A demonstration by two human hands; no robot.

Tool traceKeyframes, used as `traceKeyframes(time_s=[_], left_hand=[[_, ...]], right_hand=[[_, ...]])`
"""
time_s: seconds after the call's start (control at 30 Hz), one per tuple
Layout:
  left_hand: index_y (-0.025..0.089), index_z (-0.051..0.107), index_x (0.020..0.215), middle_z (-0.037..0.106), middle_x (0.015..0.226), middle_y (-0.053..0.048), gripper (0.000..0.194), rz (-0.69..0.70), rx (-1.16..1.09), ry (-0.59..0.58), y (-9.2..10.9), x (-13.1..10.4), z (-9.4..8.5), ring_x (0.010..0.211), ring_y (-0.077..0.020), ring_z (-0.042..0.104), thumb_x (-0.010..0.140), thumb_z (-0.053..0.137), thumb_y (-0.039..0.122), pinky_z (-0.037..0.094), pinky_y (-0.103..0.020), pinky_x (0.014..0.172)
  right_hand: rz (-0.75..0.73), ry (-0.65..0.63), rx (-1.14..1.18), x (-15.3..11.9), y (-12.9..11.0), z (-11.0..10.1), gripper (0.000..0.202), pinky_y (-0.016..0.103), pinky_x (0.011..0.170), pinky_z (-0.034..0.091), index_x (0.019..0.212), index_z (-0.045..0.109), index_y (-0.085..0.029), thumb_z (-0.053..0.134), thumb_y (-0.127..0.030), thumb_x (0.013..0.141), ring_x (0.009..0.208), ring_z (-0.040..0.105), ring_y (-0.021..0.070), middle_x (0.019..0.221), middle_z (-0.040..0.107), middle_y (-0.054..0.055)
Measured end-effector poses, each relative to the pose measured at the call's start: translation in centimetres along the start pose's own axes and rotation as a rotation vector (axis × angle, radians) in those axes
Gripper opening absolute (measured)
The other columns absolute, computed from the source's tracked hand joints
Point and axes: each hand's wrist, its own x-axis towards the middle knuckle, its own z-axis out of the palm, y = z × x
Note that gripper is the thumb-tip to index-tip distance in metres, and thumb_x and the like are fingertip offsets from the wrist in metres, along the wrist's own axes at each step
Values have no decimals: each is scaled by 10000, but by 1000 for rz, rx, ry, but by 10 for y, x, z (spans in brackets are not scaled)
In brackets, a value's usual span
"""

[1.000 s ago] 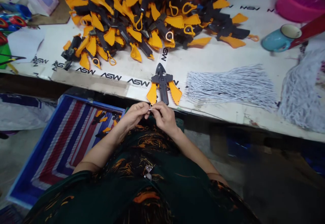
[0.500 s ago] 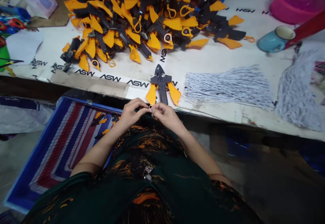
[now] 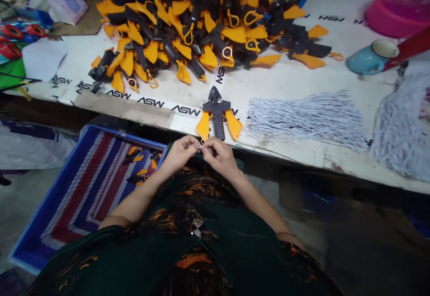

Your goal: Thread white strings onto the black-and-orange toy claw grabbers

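Item: seated person at a table (image 3: 292, 79), viewed from above.

Left hand (image 3: 179, 152): held just off the near table edge, over the lap; fingers curled shut, thumb and forefinger pinched on a small white loop of string (image 3: 200, 145).

Right hand (image 3: 220, 152): beside the left, fingertips meeting it; likewise pinched on the same string, remaining fingers folded in. Both forearms angled inward from the body, wrists level.

Step in hand, as judged: working or knotting the string between the fingertips. The next move would call for a fine, steady pinch and a short reach to the toy lying just beyond.

Black-and-orange toy (image 3: 217, 116): lay flat at the near table edge, just far of the hands, apart from them, nose pointing away.

Also present: a heap of like toys (image 3: 201, 18) at far centre; a bundle of white strings (image 3: 309, 117) right of the single toy; a blue cup (image 3: 367, 56) far right; a striped tray (image 3: 83, 188) low at left
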Motion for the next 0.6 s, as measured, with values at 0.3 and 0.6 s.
traceKeyframes(time_s=[0.3,0.6], left_hand=[[214,709,918,745,907,-52,131,587,431,24,-2,0,-15,853,-162,677,945,591,264,486,-294,795],[189,635,872,694,823,-15,104,432,300,26,-1,-2,-11,690,-120,629,937,571,239,487,-238,691]], right_hand=[[351,-32,333,2,-3,7,254,236,558,378,861,553,-219,557,-469,907,582,450,107,680,482,-47],[350,-5,296,-3,-3,6,265,236,561,331,858,601,-208,569,-465,914,572,404,96,662,479,-53]])
